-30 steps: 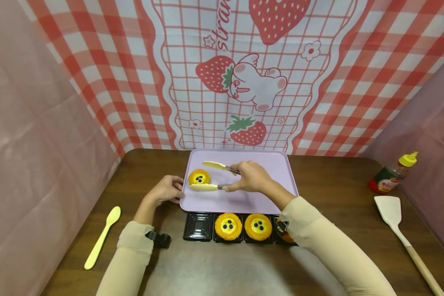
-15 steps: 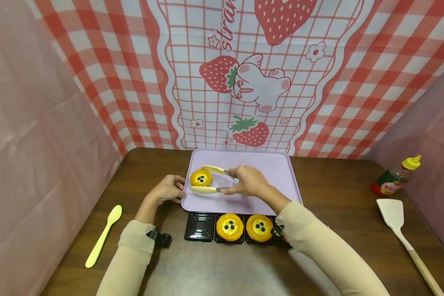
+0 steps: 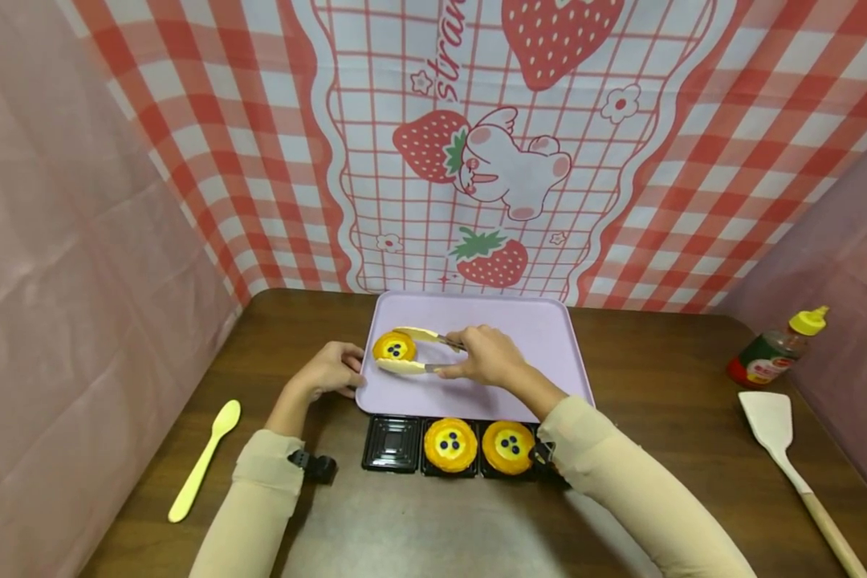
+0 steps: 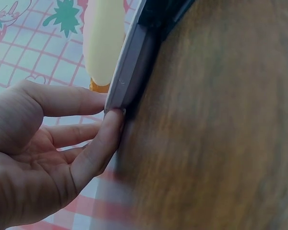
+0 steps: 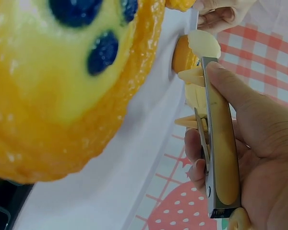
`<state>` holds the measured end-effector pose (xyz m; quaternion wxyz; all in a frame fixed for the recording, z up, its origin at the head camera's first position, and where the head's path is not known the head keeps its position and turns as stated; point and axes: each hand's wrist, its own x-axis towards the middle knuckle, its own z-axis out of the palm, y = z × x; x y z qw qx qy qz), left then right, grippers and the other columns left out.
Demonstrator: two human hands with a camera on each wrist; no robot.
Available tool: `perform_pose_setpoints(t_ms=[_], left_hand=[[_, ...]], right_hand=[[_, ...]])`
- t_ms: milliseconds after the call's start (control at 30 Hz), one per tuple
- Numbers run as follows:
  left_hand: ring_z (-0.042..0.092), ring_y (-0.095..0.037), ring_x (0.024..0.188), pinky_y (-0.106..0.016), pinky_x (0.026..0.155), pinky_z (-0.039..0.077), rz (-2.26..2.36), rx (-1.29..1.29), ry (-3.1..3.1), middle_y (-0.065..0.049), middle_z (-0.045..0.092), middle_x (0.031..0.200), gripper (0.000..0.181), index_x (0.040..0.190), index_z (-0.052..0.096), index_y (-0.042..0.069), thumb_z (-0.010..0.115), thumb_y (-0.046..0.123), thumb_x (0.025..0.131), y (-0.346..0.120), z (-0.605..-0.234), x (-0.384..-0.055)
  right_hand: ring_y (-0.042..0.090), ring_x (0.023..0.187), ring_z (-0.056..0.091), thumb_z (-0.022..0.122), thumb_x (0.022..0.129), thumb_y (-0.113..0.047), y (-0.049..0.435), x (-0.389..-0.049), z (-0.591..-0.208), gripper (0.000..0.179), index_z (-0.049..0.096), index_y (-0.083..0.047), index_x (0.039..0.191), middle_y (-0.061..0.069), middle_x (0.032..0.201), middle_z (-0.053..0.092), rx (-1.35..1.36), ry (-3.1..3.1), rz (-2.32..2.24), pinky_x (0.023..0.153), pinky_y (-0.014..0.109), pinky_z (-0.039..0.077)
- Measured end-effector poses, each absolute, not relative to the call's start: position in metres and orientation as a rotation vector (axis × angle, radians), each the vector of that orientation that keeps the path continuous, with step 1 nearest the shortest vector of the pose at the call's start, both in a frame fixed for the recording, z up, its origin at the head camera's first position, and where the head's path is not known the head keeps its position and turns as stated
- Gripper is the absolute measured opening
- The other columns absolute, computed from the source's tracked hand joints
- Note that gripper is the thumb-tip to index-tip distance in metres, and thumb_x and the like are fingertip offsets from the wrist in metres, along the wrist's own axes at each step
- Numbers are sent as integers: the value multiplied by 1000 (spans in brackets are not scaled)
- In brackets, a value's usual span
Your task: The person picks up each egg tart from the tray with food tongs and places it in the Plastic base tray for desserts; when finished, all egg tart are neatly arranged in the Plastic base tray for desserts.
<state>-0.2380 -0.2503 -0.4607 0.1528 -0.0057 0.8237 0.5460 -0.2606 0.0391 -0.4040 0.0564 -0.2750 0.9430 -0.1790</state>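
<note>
My right hand [image 3: 493,356] grips metal tongs with cream tips [image 3: 403,367]. In the head view, the tips lie on either side of a blueberry-topped egg tart [image 3: 390,347], at the left end of a lilac tray [image 3: 509,321]. The right wrist view shows fingers and thumb wrapped round the tongs' handle [image 5: 223,148]. At the tray's left edge, my left hand [image 3: 330,369] pinches the rim. Its thumb and forefinger meet on the rim [image 4: 127,72] in the left wrist view. The right forearm hides part of the row of black boxes.
Before the tray stands a row of black plastic boxes; the leftmost [image 3: 391,443] shows its ridged bottom, and two tarts [image 3: 451,461] [image 3: 507,463] sit in others. A yellow spoon [image 3: 205,457] lies left. At right are a sauce bottle [image 3: 773,353] and a white spatula [image 3: 769,421].
The tongs' tips have drawn closer together around the tart on the tray. My left hand has stayed on the tray's edge. The head view has shifted slightly.
</note>
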Motion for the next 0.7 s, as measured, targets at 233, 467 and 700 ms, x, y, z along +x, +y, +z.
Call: perform_pose_setpoints(t_ms=[233,467,700], left_hand=[[60,-25,73,-39,60,62,1536,-27,2387,-22,55,95,52,125,50,-16,69,-13,76,-249,-459,-236],[61,-24,72,-39,60,62,1557,-15,2380,-21,56,93,53,124,50,-17,69,-13,75,-250,-462,-235],[61,-25,72,-39,60,62,1526,-21,2404,-22,56,93,53,124,52,-15,72,-12,75,-250,-461,-238]], right_hand=[[19,85,64,82,78,-46,44,-261,-399,69,65,-5,130,10,121,69,-868,2862,-563,76,36,56],[26,99,68,81,78,-49,57,-251,-380,71,65,-4,130,10,117,70,-952,2868,-550,83,41,57],[25,103,67,80,79,-49,78,-233,-361,70,64,-6,131,9,118,70,-1028,2879,-583,83,42,57]])
